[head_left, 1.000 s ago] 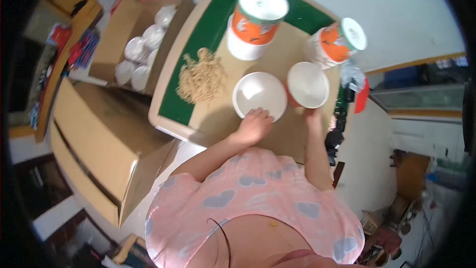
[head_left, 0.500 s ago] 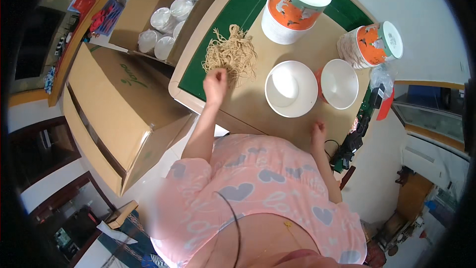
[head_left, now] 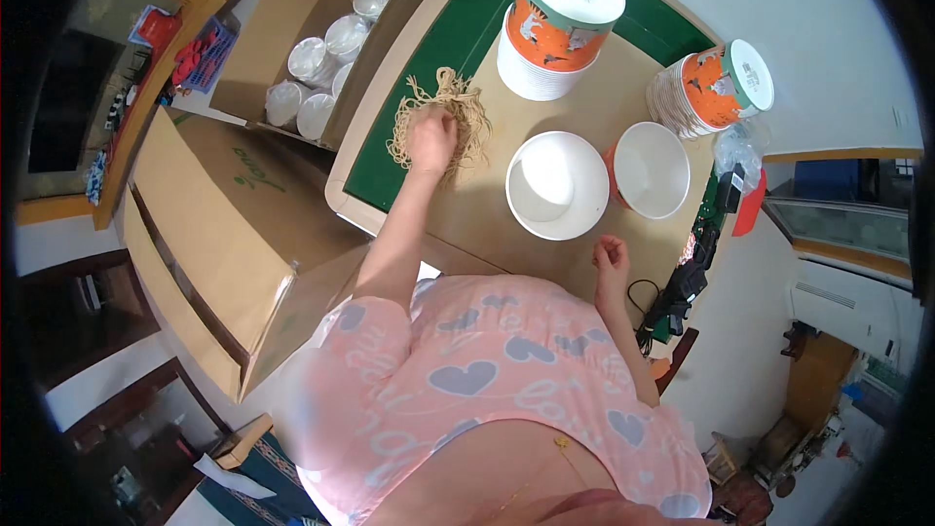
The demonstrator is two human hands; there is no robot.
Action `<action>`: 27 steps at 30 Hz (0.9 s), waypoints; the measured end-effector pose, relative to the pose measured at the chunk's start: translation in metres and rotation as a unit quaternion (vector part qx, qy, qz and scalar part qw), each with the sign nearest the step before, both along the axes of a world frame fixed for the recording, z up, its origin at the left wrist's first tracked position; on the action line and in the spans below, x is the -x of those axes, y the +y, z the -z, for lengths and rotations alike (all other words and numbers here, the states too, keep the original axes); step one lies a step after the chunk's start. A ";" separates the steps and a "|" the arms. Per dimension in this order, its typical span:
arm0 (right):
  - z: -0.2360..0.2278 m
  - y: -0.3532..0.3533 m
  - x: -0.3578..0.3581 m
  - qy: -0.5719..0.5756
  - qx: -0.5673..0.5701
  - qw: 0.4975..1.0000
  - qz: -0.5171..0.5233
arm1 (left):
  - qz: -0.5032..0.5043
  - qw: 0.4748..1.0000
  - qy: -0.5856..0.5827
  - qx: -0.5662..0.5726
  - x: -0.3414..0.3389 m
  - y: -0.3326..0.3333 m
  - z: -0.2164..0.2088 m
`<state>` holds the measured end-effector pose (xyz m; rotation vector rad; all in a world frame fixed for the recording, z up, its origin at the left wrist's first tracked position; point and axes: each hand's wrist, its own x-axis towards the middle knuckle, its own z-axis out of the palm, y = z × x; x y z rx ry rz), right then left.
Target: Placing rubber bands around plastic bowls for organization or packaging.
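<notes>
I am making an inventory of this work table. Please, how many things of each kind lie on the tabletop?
Open white bowls: 2
Stacks of orange and white bowls: 2
Bundle of tan strings, under the left hand: 1
Total: 5
The right hand rests on the table, holding nothing I can see.

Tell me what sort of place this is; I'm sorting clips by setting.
Probably a home workshop for packing by hand: stacks of paper bowls on a table, a carton of lidded cups, and a left hand on a pile of string loops.
</notes>
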<state>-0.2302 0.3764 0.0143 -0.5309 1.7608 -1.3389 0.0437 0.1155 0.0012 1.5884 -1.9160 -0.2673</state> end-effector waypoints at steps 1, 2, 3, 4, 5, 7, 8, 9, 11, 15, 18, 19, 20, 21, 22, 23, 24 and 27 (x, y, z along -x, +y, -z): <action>-0.001 0.001 -0.001 0.002 0.005 1.000 -0.003 | -0.034 0.999 0.010 0.014 0.003 -0.002 0.000; -0.002 0.002 -0.001 0.004 0.009 1.000 -0.006 | -0.052 0.998 -0.008 0.025 -0.001 -0.005 -0.001; 0.001 0.003 -0.001 0.004 0.010 1.000 -0.005 | -0.059 0.998 -0.027 -0.008 -0.006 -0.005 -0.002; 0.003 0.005 -0.002 -0.005 0.011 1.000 -0.011 | -0.068 0.996 -0.047 -0.041 -0.010 -0.003 -0.009; 0.006 0.006 -0.001 -0.014 0.013 1.000 -0.018 | -0.070 0.992 -0.096 -0.037 -0.014 -0.005 -0.007; 0.007 0.008 -0.002 -0.017 0.007 1.000 -0.016 | -0.055 0.991 -0.099 -0.072 -0.023 -0.009 -0.006; 0.006 0.008 -0.003 -0.019 0.001 1.000 -0.015 | -0.041 0.988 -0.102 -0.107 -0.027 -0.011 -0.008; 0.006 0.006 -0.003 -0.020 0.000 1.000 -0.015 | -0.051 0.988 -0.043 -0.143 -0.032 -0.015 -0.010; 0.001 0.003 -0.001 -0.008 0.010 1.000 -0.027 | -0.048 0.973 0.077 -0.212 -0.034 -0.027 -0.038; -0.010 -0.003 -0.002 0.018 0.009 0.999 -0.047 | 0.013 0.956 0.260 -0.133 -0.046 -0.047 -0.088; -0.025 -0.005 -0.006 0.019 0.023 0.997 -0.064 | 0.080 0.908 0.395 -0.115 -0.044 -0.052 -0.148; -0.029 -0.005 -0.007 0.021 0.027 0.997 -0.066 | 0.099 0.885 0.440 -0.114 -0.043 -0.050 -0.171; -0.034 -0.006 -0.008 0.022 0.032 0.997 -0.070 | 0.115 0.861 0.482 -0.112 -0.044 -0.045 -0.194; -0.039 -0.006 -0.008 0.022 0.033 0.997 -0.066 | 0.141 0.854 0.494 -0.081 -0.037 -0.043 -0.215; -0.045 -0.007 -0.007 0.035 0.046 0.995 -0.078 | 0.147 0.849 0.505 -0.049 -0.034 -0.039 -0.232; -0.052 -0.008 -0.008 0.049 0.059 0.993 -0.092 | 0.151 0.842 0.517 -0.017 -0.033 -0.035 -0.246; -0.063 -0.011 -0.009 0.051 0.060 0.993 -0.091 | 0.175 0.828 0.532 0.019 -0.035 -0.032 -0.257; -0.091 -0.025 -0.019 0.053 0.112 0.989 -0.082 | 0.143 0.840 0.507 0.131 -0.021 -0.008 -0.289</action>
